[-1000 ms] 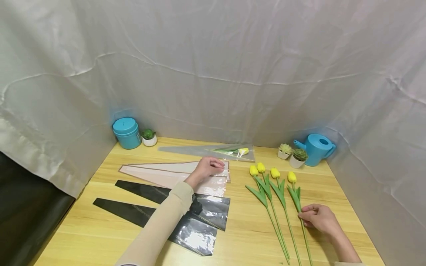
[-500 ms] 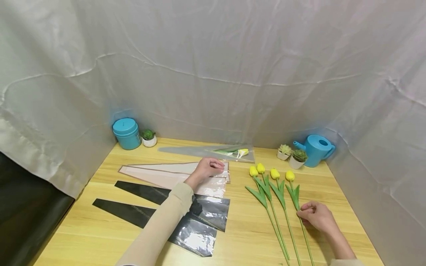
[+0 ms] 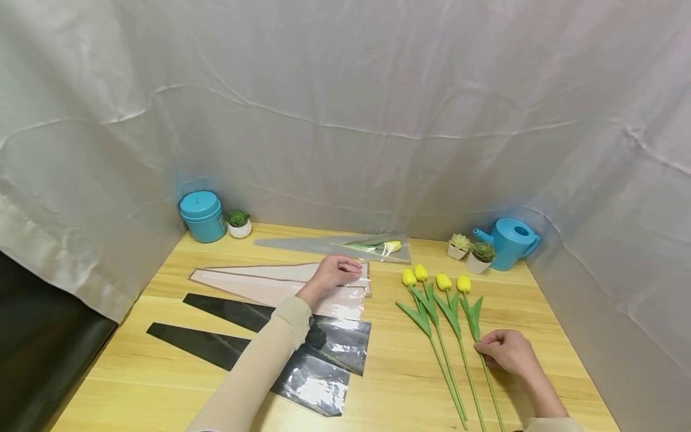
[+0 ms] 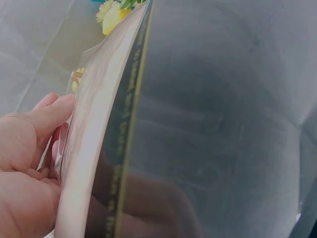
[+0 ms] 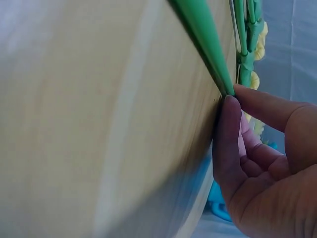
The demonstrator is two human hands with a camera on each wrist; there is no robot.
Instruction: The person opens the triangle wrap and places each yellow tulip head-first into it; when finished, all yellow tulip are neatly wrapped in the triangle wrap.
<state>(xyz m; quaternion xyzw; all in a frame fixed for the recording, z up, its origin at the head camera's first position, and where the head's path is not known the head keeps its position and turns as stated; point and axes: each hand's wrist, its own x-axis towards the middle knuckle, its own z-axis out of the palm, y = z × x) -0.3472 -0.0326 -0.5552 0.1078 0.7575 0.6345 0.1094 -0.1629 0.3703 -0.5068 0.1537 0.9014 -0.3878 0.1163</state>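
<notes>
My right hand [image 3: 507,353] pinches the stem of the rightmost yellow tulip [image 3: 463,284] between thumb and fingertip, just below its leaves. In the right wrist view, the green stem [image 5: 208,44] runs up from that pinch. Left of it lie several more yellow tulips, including one close by [image 3: 444,282], with long green stems. My left hand [image 3: 335,275] rests over the wide end of a pale pink flower sleeve [image 3: 254,287], its fingers loosely bent. The left wrist view has those fingertips at the edge of the pale sleeve [image 4: 94,134].
Two black sleeves [image 3: 221,309] lie under and beside the left forearm. At the back, a clear sleeve [image 3: 302,243] has a yellow tulip inside. A blue canister [image 3: 203,217] and a potted succulent [image 3: 239,223] stand back left; a blue watering can [image 3: 507,243] and two small pots back right.
My right hand has shifted left with the rightmost tulip, bringing its bloom and leaves closer to the neighbouring tulip. The left hand has stayed over the pale sleeves.
</notes>
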